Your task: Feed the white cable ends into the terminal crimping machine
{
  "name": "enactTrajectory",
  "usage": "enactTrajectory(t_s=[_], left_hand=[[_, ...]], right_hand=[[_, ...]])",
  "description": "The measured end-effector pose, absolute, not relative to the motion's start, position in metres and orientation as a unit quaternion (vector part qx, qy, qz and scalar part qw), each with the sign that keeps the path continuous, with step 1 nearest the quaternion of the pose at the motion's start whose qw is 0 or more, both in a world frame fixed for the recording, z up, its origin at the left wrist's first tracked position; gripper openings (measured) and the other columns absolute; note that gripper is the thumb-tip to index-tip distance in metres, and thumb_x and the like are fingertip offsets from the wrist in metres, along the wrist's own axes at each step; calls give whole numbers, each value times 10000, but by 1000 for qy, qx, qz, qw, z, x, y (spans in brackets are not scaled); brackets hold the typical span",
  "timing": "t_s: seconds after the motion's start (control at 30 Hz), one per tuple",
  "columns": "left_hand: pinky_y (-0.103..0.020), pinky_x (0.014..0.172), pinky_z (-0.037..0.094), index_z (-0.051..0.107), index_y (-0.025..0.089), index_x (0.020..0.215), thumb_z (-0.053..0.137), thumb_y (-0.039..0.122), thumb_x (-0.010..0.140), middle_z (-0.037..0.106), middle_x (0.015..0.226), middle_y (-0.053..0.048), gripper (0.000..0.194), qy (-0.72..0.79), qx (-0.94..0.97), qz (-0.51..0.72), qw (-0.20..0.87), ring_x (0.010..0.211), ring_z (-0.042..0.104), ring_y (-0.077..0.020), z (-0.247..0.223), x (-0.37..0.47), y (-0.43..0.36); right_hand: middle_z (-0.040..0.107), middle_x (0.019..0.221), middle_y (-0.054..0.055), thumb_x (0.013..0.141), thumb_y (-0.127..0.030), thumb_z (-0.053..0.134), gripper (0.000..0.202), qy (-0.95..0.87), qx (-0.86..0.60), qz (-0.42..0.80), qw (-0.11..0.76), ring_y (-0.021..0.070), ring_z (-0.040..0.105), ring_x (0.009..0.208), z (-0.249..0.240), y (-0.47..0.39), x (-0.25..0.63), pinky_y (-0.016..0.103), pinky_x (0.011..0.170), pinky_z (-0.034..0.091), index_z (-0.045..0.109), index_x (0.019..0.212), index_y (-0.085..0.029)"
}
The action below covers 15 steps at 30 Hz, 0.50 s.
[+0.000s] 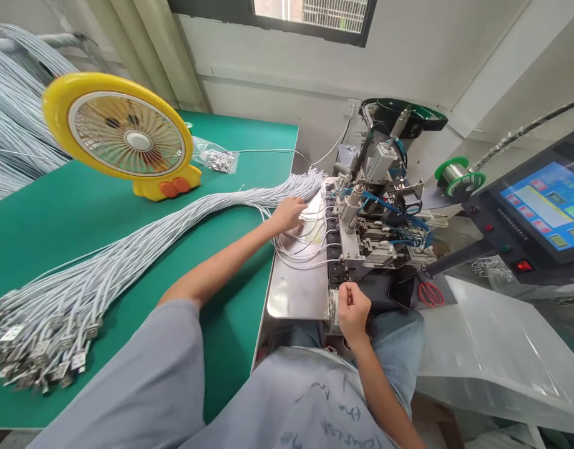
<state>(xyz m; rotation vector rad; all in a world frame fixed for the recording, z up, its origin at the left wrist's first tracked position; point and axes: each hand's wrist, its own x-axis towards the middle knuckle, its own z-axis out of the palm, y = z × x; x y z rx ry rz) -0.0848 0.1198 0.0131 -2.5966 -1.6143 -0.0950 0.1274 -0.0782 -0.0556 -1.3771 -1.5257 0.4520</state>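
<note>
My left hand [289, 215] is over the metal plate [296, 290], fingers loosely bent and partly hidden, beside the near ends of a long bundle of white cables [207, 202]. Several loose white cables [306, 257] loop across the plate from under that hand into the black slotted holder [332, 243] at the machine's edge. My right hand [354, 310] is closed in a fist in front of the machine [369, 218], just right of the plate's front corner. What lies inside its fingers, if anything, is hidden. Metal plugs [48, 349] cap the bundle's far-left ends.
A yellow fan [128, 134] stands on the green table [240, 274] near a bag of small metal parts [219, 161]. Red-handled scissors [430, 294] and a dark phone-like slab [402, 287] lie right of the machine. A solder wire spool [459, 178] and touchscreen [549, 206] stand further right.
</note>
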Motion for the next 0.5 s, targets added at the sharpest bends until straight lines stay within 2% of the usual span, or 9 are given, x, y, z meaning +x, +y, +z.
enactTrajectory(t_s=[0.2, 0.33, 0.5], left_hand=[[-266, 672, 372, 676, 133, 997, 566, 321, 782, 657, 964, -112, 307, -489, -872, 22, -10, 838, 591, -202, 4, -78, 154], [-255, 639, 362, 701, 136, 899, 602, 356, 744, 667, 902, -109, 287, -493, -868, 36, -38, 801, 597, -199, 5, -75, 163], [-280, 674, 380, 701, 68, 861, 546, 245, 787, 665, 889, -173, 246, -541, -838, 28, -61, 832, 610, -238, 4, -66, 165]], right_hand=[[353, 516, -52, 867, -269, 442, 243, -631, -562, 197, 498, 84, 324, 456, -58, -77, 127, 219, 466, 256, 512, 653, -176], [348, 516, -50, 861, -271, 442, 240, -632, -557, 200, 500, 89, 319, 457, -57, -76, 127, 223, 467, 255, 509, 648, -182], [341, 515, -50, 857, -272, 446, 247, -632, -556, 196, 503, 89, 324, 456, -57, -77, 128, 222, 469, 264, 499, 633, -183]])
